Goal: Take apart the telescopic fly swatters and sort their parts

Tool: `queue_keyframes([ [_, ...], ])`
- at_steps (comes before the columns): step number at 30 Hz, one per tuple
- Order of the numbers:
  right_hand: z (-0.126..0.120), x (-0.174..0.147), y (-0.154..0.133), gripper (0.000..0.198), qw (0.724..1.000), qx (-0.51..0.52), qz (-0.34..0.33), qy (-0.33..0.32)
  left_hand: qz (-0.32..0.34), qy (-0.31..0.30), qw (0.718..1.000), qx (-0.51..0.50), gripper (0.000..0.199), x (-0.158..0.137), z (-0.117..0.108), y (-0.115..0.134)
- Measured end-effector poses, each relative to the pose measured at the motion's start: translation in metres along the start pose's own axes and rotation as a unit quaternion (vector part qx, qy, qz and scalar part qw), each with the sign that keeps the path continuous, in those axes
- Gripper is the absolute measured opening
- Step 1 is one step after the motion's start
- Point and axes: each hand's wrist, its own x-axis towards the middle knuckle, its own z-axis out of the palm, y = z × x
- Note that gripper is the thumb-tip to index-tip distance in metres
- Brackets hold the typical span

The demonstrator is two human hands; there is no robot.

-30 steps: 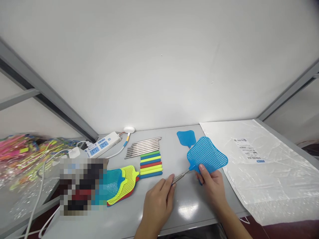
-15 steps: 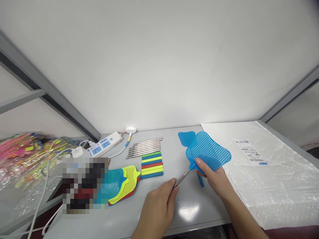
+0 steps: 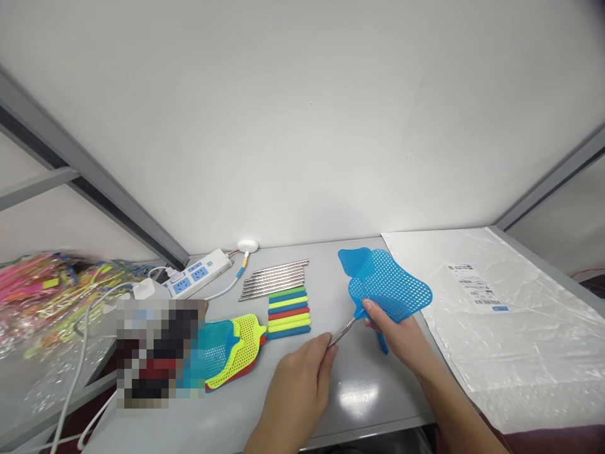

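Observation:
My right hand pinches the neck of a blue fly swatter head, a flat perforated plate. Into that neck runs a silver metal rod, and my left hand is closed around its lower end. What lies inside the left fist is hidden. Behind the held head, a second blue swatter rests on the table, partly covered, its blue handle showing below my right hand. Left of my hands lie several coloured handles in a row, several metal rods and stacked swatter heads.
A power strip with white cables stands at the back left. Bagged colourful items sit at the far left. White plastic packaging with a label covers the table's right side. A wall rises behind.
Both hands, with the blue swatter head and rod, have shifted slightly left. The head has tilted a little, and my grip stays the same.

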Motion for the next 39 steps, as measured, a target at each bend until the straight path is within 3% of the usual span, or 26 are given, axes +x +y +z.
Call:
queue_keyframes([
  [6,0.003,-0.015,0.016,0.037,0.994,0.074,0.054,0.052,-0.011,-0.04,0.999,-0.01,0.031,0.0,0.002,0.007],
  [9,0.012,-0.022,0.022,0.038,0.994,0.054,0.056,0.07,-0.009,-0.057,0.997,-0.041,0.033,-0.004,0.008,0.009],
  [16,0.031,-0.031,0.015,0.036,0.999,-0.047,-0.011,-0.02,0.002,-0.037,0.999,-0.012,0.03,-0.009,0.017,0.013],
  [24,0.035,-0.037,0.009,0.036,0.998,-0.022,-0.013,-0.056,0.005,-0.014,0.995,0.096,0.019,-0.005,0.016,0.016],
  [29,0.026,-0.038,0.006,0.03,0.999,-0.02,-0.003,-0.033,0.04,-0.015,0.988,0.15,0.018,0.0,0.01,0.018],
  [35,-0.023,-0.012,0.0,0.036,0.986,0.046,-0.041,0.158,0.037,-0.027,0.976,0.215,0.019,-0.002,-0.008,-0.004],
  [39,-0.044,0.001,-0.003,0.043,0.985,0.075,-0.08,0.135,0.064,0.0,0.978,0.201,0.023,-0.008,-0.016,-0.022],
])
